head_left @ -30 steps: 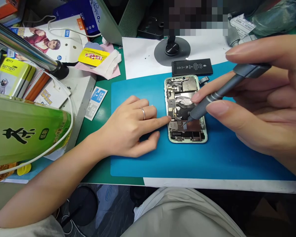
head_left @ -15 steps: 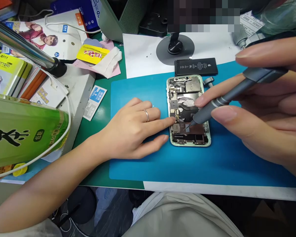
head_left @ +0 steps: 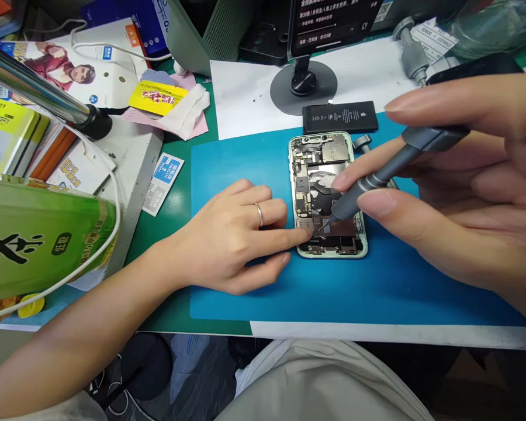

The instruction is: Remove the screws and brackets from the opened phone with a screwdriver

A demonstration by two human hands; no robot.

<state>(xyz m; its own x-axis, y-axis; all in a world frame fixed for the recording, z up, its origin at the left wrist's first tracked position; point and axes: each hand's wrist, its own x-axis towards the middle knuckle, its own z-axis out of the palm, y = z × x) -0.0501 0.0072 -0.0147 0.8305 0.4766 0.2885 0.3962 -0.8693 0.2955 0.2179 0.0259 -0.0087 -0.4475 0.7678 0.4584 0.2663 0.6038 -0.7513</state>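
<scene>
An opened phone (head_left: 334,153) with bare circuit boards and a pale green frame lies on the blue mat (head_left: 245,307). My left hand (head_left: 234,240) rests beside it, palm down, holding nothing. Its index finger stretches over the phone's lower left edge and presses there, while the other fingers curl loosely. In my right hand (head_left: 460,204) is a grey screwdriver (head_left: 379,177), gripped between thumb and fingers. The thin tip slants down into the lower part of the phone, close to my left fingertip; exact contact is too small to tell. A black phone battery (head_left: 341,118) lies just above the phone.
A small grey tool (head_left: 363,142) lies against the phone's right side, partly behind my hand. Behind the mat, a round stand (head_left: 304,88) holds a lit screen (head_left: 333,26). Another grey tool (head_left: 412,55) lies back right. Boxes and a green bag (head_left: 48,234) crowd the left.
My left index finger has slid down the phone's left side to its lower corner. The screwdriver tip has shifted slightly left towards that finger. The whole view has moved a little.
</scene>
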